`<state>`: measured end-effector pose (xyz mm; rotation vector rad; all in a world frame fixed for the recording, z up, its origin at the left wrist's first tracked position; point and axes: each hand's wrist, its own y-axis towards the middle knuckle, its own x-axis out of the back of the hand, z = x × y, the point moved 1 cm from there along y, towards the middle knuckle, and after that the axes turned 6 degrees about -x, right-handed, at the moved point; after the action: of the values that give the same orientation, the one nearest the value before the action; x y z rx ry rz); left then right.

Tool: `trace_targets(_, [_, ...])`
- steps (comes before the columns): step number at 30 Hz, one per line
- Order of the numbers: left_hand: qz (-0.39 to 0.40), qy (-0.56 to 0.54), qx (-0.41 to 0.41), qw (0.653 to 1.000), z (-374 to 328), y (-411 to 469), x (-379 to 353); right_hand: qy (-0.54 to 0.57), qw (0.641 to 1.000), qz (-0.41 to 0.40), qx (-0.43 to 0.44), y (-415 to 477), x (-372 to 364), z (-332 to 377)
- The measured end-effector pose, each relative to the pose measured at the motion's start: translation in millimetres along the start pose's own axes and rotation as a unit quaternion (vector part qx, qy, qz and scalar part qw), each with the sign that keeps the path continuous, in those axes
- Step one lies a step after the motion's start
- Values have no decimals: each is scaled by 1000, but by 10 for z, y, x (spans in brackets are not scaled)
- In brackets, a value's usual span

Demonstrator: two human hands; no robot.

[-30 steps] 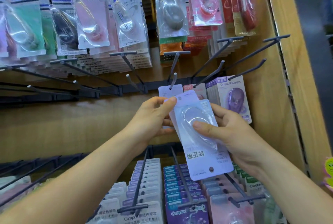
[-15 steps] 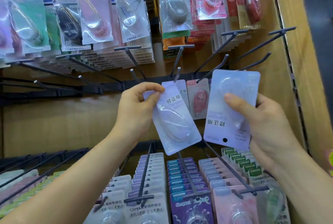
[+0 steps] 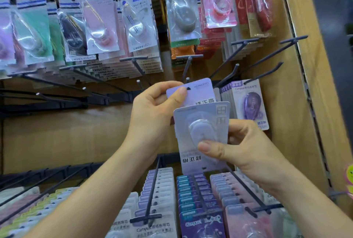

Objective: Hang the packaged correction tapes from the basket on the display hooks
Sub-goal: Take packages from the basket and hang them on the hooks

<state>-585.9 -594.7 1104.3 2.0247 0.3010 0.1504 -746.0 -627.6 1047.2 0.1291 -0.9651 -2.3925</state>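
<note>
l hand (image 3: 150, 115) pinches upper pack (image 3: 199, 92) top edge nr hook tip (image 3: 187, 80); r hand (image 3: 248, 151) grips lower pack (image 3: 202, 117).

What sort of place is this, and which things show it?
Probably a stationery shop display: packaged correction tapes hang in rows, bare hooks stick out from a rail, beside a wooden side panel.

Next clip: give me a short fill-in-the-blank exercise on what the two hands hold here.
1. The left hand pinches the rear package by its ____ edge.
2. The right hand holds the front package with its hang hole at the ____.
3. Of the two packages, the one nearer the hook tip is in the ____ hand.
Missing words: top; bottom; left.
</note>
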Motion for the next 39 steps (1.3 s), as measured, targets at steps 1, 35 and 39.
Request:
trace_targets(1, [2, 2, -10, 1000, -41, 14, -7, -4, 1000, 1, 13, 6, -12, 11])
trace_targets(35, [136, 116, 162, 970, 455, 303, 197, -284, 957, -56, -18, 208, 103, -122])
trace_targets(39, [101, 178, 181, 962, 810, 488, 145, -298, 951, -73, 34, 151, 167, -73])
